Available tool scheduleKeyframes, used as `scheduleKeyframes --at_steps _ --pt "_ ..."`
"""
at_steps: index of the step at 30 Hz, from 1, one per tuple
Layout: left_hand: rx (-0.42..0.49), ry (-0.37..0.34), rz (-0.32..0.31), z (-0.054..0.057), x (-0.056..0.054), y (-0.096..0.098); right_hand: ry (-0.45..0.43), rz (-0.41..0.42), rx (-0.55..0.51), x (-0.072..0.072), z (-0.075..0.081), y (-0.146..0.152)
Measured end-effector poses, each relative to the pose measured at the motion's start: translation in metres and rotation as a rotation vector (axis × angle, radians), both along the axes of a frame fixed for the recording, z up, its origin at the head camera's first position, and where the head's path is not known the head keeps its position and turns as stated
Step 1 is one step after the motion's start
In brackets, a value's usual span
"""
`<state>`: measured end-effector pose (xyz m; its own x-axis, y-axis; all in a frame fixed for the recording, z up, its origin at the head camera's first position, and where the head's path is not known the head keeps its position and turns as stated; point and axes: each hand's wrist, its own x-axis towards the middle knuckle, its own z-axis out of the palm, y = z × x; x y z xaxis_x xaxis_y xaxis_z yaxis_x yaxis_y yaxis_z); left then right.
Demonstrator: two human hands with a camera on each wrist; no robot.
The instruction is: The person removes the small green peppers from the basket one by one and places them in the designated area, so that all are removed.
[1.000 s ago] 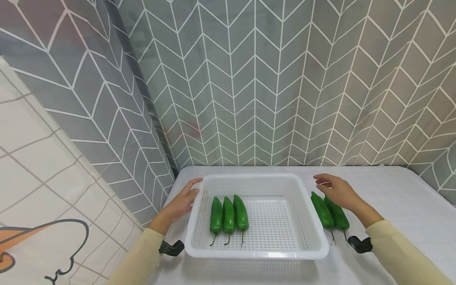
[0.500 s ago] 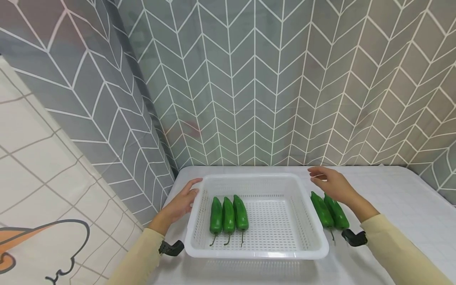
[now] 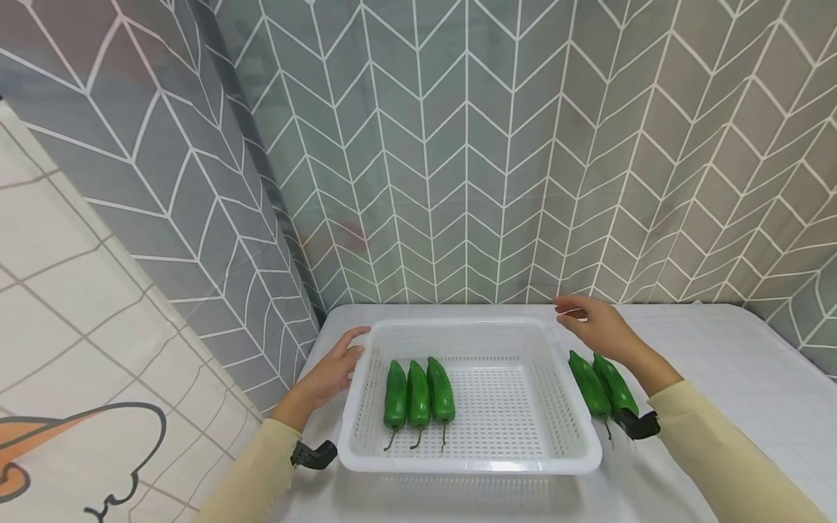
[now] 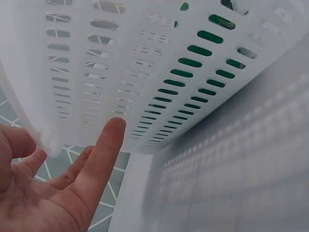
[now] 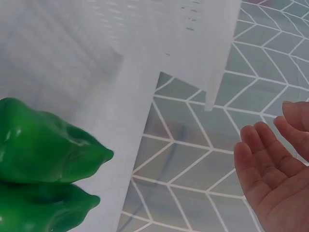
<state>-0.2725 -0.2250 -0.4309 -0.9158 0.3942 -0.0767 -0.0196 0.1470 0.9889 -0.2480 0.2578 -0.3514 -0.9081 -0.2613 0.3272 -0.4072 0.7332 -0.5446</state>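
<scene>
A white perforated plastic basket (image 3: 471,467) stands on the table with three green peppers (image 3: 419,396) side by side in its left half. My left hand (image 3: 331,376) is at the basket's left side near the far corner. In the left wrist view, one extended finger (image 4: 111,133) touches the outer wall and the others lie near the rim. My right hand (image 3: 600,328) hovers beyond the basket's far right corner, fingers loosely bent, holding nothing. Two more green peppers (image 3: 591,385) lie on the table beside the basket's right wall; the sleeve and wrist camera partly cover one.
The white-covered table (image 3: 732,378) extends to the right of the basket. Behind it hangs a grey patterned curtain (image 3: 467,181), which also runs down the left side. A white sheet with grid lines (image 3: 65,305) lies at the far left.
My right hand has moved away from me and slightly left, from above the loose peppers towards the basket's far right corner. The left hand, basket and peppers stay put.
</scene>
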Motion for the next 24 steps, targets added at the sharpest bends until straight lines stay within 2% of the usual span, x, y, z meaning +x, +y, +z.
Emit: scheduleKeyframes --at_steps 8,24 --pt "0.009 0.001 -0.014 -0.003 -0.001 -0.001 0.010 0.008 -0.013 -0.001 0.004 -0.009" --pt "0.001 0.010 -0.014 -0.002 0.000 -0.001 0.003 0.074 -0.042 -0.008 0.014 -0.031"
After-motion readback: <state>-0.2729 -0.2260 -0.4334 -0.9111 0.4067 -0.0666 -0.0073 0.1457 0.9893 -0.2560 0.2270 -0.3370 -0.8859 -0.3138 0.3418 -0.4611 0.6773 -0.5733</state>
